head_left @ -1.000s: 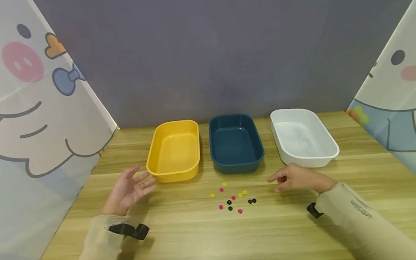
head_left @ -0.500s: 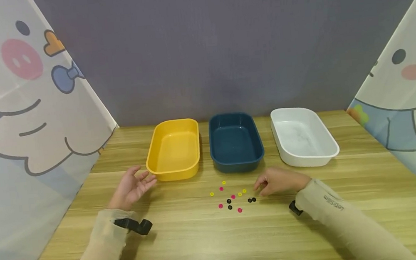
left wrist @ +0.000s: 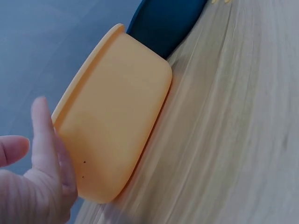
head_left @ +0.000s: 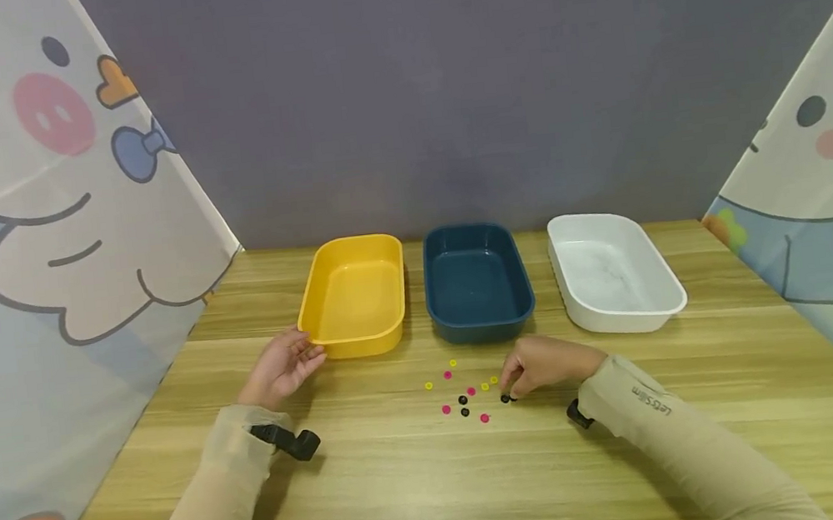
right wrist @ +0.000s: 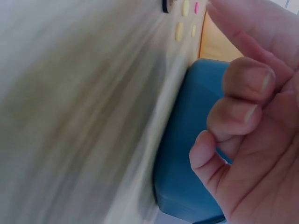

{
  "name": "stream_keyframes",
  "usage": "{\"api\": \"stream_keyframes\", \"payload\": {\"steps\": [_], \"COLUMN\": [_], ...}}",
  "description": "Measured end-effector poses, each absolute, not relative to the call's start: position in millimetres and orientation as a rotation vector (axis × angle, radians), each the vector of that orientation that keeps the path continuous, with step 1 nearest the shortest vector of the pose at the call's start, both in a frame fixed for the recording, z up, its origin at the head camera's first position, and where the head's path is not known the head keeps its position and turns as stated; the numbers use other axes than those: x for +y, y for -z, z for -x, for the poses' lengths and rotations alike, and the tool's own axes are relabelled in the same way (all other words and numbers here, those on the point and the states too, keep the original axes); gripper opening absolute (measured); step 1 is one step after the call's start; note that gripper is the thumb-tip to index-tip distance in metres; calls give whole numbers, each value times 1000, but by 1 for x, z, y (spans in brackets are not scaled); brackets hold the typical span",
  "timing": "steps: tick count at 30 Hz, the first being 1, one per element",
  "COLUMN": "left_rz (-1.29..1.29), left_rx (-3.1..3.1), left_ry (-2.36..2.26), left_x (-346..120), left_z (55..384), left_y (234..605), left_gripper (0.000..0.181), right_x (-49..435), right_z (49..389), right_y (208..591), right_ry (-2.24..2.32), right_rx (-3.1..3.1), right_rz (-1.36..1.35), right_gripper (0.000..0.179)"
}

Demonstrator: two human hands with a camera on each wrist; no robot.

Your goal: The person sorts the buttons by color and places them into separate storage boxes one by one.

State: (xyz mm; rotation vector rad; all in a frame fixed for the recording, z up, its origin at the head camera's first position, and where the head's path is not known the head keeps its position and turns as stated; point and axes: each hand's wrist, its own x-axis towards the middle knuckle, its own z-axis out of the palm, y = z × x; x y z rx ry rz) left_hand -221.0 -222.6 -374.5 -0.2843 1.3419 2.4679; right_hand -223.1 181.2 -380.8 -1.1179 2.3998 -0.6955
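Black buttons, two side by side, lie flat on the bench at the thumb and index fingertips of the right grip. Its other fingers are curled; whether the fingertips pinch a button cannot be told. Left grip: fingers loosely extended, thumb apart, touching the near left corner of the yellow tray. Handling: each button is probably light, stiff and slick; take it by opposite edges, not the face. The tray is likely light and rigid; steady it at the rim.
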Motion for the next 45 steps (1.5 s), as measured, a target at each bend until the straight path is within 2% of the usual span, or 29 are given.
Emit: {"api": "stream_keyframes", "payload": {"steps": [12, 45], "left_rz": [398, 287], "left_rx": [1390, 1398], "left_ry": [-2476, -2488], "left_x": [-223, -226], "left_z": [227, 224], "left_y": [375, 378], "left_gripper": [71, 71], "right_x": [178, 172], "right_z": [220, 217], "right_y": [380, 388], "right_ry": [553, 425], "right_rx": [2488, 2565], "right_rz": [1114, 1129], "right_gripper": [15, 13]}}
